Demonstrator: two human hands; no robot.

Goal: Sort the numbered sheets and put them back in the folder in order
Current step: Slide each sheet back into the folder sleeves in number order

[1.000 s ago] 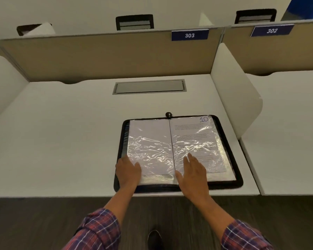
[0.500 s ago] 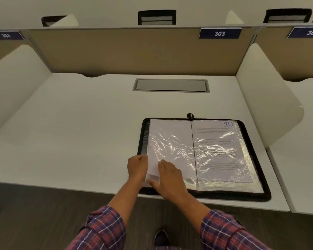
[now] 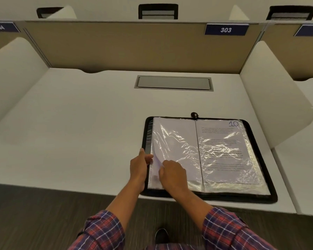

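At my nine o'clock a white side panel walls off the desk. Above it, at ten o'clock, a blue label reads 304. The tan back partition runs across twelve o'clock, and the tops of black chairs show beyond it. A grey cable hatch lies flush in the desk just below the partition.

My left hand grips the near left edge of the folder, thumb on top and fingers along the black rim. The folder lies open and flat toward four o'clock on the desk, its near rim at the desk's front edge.

My right hand is just beside the left. Its curled fingers pinch the outer edge of the left page, a crinkled plastic pocket with a blank white face. Whether I have the plastic or the paper inside, I cannot tell, since my knuckles cover the spot.

A zipper pull sits at twelve o'clock on the spine. The right pocket holds a printed sheet marked 10 at its top corner. At one o'clock hangs the label 303, and at three o'clock a second white panel stands close to the folder's right rim. At six o'clock my shoe shows between my plaid sleeves.
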